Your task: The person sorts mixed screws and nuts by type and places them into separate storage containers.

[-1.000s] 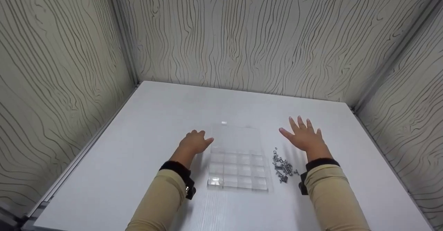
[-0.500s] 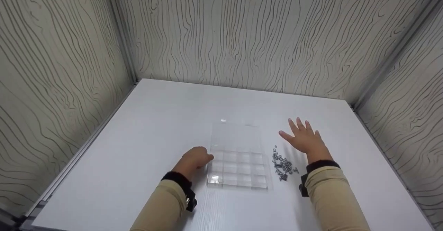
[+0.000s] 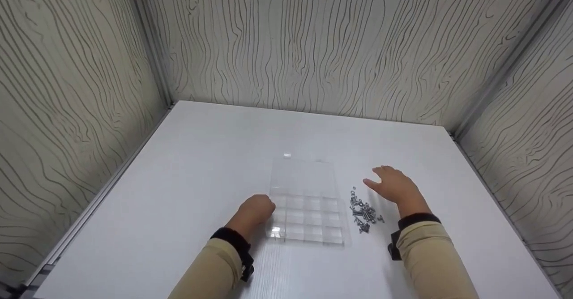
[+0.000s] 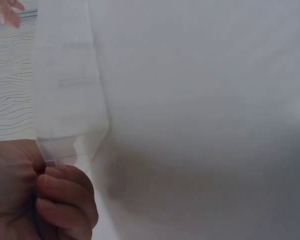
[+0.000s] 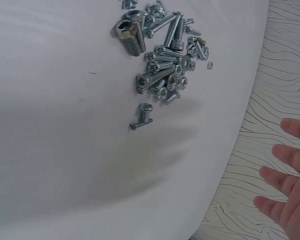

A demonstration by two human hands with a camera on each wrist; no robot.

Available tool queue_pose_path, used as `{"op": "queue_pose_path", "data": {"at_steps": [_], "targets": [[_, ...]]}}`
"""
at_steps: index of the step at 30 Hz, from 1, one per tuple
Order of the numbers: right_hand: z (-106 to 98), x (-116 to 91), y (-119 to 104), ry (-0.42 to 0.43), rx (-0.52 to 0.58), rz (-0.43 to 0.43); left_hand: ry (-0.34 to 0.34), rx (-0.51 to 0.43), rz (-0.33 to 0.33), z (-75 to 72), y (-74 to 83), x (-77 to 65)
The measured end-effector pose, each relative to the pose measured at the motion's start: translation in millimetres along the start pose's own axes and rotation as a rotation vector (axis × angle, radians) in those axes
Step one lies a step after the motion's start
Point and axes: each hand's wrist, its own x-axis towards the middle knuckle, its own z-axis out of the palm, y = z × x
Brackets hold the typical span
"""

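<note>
A clear plastic compartment box (image 3: 309, 218) lies in the middle of the table, its transparent lid (image 3: 302, 173) folded back on the far side. At the box's left side, my left hand (image 3: 257, 208) has its fingers curled and pinches the edge. The left wrist view shows the box's corner (image 4: 60, 147) between thumb and curled forefinger. My right hand (image 3: 396, 186) hovers with spread fingers beyond and to the right of a pile of metal screws, nuts and washers (image 3: 363, 214). In the right wrist view its fingertips (image 5: 270, 205) are apart from the pile (image 5: 162, 65), holding nothing.
The white table (image 3: 215, 147) is bounded by wood-grain patterned panels (image 3: 286, 44) at the back and both sides. Two small screws (image 5: 142, 117) lie slightly apart from the main pile.
My left hand has come nearer along the box's left side, and its fingers have curled onto the edge. The right hand has lowered slightly, its fingers bending from their wide spread.
</note>
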Motion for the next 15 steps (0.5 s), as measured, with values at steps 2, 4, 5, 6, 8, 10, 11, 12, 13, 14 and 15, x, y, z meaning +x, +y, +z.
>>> {"op": "queue_pose_path", "data": {"at_steps": [2,4,5,6,8,10,11,12,13,14,15], "targets": [[3,-1,2,0.018,-0.03,-0.026,0.005,0.008,-0.004,0.3,0.5,-0.5],[7,-1,3,0.031,-0.064,-0.06,0.01,0.011,-0.012,1.1,0.8,-0.3],[9,-2,4,0.031,-0.073,-0.076,0.017,0.012,-0.016,1.5,0.9,-0.1],[10,-3,4,0.024,-0.076,-0.089,0.024,0.014,-0.02,2.0,0.9,0.3],[14,-5,3,-0.004,-0.066,-0.111,0.036,0.016,-0.033,2.7,1.9,0.7],[19,-7,3,-0.053,-0.034,-0.104,0.027,0.04,-0.046,2.6,3.8,0.5],[21,-9,2,-0.079,-0.019,-0.098,0.023,0.043,-0.058,2.6,5.0,0.4],[23,-11,2,-0.104,0.0,-0.087,0.017,0.05,-0.069,2.8,6.2,0.3],[25,-12,2,-0.128,0.02,-0.076,0.009,0.059,-0.08,2.8,7.4,0.0],[27,-14,1,-0.149,0.036,-0.062,0.003,0.068,-0.089,3.0,8.6,-0.3],[29,-16,1,-0.169,0.05,-0.052,-0.003,0.071,-0.099,3.2,9.6,-0.5]]}}
